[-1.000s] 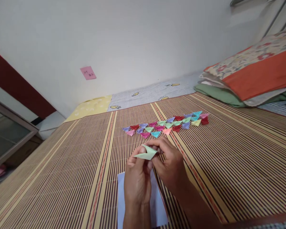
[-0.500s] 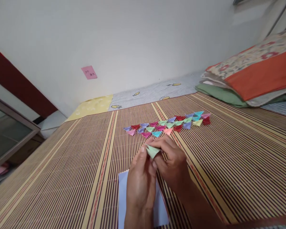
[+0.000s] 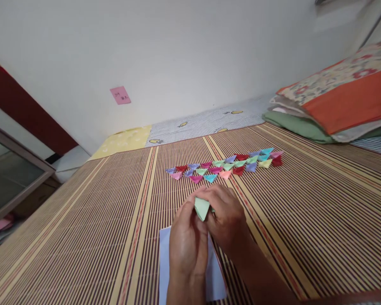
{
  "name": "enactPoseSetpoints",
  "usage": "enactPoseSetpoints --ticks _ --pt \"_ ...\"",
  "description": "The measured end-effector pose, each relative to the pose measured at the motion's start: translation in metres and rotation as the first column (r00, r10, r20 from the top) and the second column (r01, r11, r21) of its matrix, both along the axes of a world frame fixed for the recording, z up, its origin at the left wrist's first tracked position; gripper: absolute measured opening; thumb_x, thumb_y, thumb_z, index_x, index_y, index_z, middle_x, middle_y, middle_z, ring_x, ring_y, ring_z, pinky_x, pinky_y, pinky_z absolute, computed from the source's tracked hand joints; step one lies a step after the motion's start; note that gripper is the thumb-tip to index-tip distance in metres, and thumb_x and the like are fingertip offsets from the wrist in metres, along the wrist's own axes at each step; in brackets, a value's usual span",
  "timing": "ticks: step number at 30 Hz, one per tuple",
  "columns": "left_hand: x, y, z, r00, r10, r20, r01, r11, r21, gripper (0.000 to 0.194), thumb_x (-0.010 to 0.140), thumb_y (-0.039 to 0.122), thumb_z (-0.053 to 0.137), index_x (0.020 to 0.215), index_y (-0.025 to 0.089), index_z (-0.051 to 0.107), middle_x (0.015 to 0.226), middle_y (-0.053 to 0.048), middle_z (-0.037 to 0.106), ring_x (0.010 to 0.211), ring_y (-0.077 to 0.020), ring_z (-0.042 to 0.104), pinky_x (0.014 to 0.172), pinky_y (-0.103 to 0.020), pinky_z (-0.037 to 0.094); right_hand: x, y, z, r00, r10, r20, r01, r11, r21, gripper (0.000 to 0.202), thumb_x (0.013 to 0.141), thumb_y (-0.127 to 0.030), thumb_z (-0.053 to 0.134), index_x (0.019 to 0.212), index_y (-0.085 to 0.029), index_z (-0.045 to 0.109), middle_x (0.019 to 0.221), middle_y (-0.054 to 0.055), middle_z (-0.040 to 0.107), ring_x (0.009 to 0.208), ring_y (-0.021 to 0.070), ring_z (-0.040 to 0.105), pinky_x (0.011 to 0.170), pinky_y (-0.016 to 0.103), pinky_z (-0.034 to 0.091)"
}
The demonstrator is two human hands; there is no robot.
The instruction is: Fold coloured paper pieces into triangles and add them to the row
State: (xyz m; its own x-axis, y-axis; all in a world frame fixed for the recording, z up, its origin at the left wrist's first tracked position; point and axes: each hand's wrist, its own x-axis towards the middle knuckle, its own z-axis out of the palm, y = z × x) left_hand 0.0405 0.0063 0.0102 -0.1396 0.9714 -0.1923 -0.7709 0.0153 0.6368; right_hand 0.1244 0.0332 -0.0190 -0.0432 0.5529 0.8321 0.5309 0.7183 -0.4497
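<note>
Fingers of L hand (image 3: pixel 188 243) & R hand (image 3: pixel 228 218) pinch green folded paper (image 3: pixel 202 208). Blue paper (image 3: pixel 164 264) below, nr front edge of mat (image 3: pixel 82 237).

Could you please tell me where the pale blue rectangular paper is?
In the head view, the pale blue rectangular paper lies at the bottom centre on the brown-and-tan striped mat, partly hidden by the left hand.

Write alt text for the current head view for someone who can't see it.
A person's left hand and right hand hold a folded light-green paper over a striped mat. Beyond them lie rows of small folded colored papers; bluish paper lies below the left hand.
</note>
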Motion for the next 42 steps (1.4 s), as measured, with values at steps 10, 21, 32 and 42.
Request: enactPoseSetpoints --ticks 10,21,32,42 --pt "0.001 0.000 0.004 0.994 -0.048 -0.095 0.051 0.998 0.031 0.015 0.074 0.024 0.080 0.082 0.012 0.080 0.078 -0.007 0.073 0.078 -0.0184 0.069 0.081 -0.028 0.056 0.000 -0.003 0.002 0.997 -0.052 -0.052 0.049 0.997 -0.054 0.009 0.091 -0.010 0.063 0.091 -0.019 0.064 0.088 0.006 0.068 0.086 0.0229 0.061 0.077 0.037 0.045" --pt "-0.001 0.005 -0.005 0.988 -0.072 -0.135 0.083 0.994 0.073 0.024 0.075 0.029 0.083 0.092 0.012 0.080 0.090 -0.010 0.078 0.081 -0.0179 0.070 0.076 -0.026 0.055 0.011 0.002 0.005 0.999 -0.031 -0.014 0.031 0.998 -0.050 0.007 0.094 -0.014 0.058 0.089 -0.018 0.061 0.084 0.007 0.064 0.082 0.0231 0.060 0.075 0.036 0.046" --pt "-0.001 0.010 -0.014 0.997 -0.022 -0.067 0.023 1.000 0.011 0.021 0.078 0.028 0.079 0.090 0.011 0.079 0.094 -0.016 0.080 0.088 -0.0265 0.076 0.082 -0.036 0.058 0.009 0.003 0.000 0.983 -0.139 -0.120 0.106 0.963 -0.249 0.008 0.085 -0.017 0.062 0.085 -0.021 0.055 0.085 0.005 0.061 0.074 0.0193 0.059 0.064 0.031 0.047" --pt "-0.006 0.013 -0.019 0.956 0.187 -0.226 -0.166 0.980 0.109 0.026 0.082 0.034 0.077 0.099 0.014 0.077 0.100 -0.013 0.080 0.087 -0.0224 0.075 0.078 -0.031 0.057 0.031 0.005 0.008 0.885 0.159 -0.438 -0.391 0.765 -0.511 0.026 0.093 -0.034 0.059 0.071 -0.020 0.058 0.067 -0.002 0.054 0.063 0.0143 0.051 0.059 0.027 0.043"
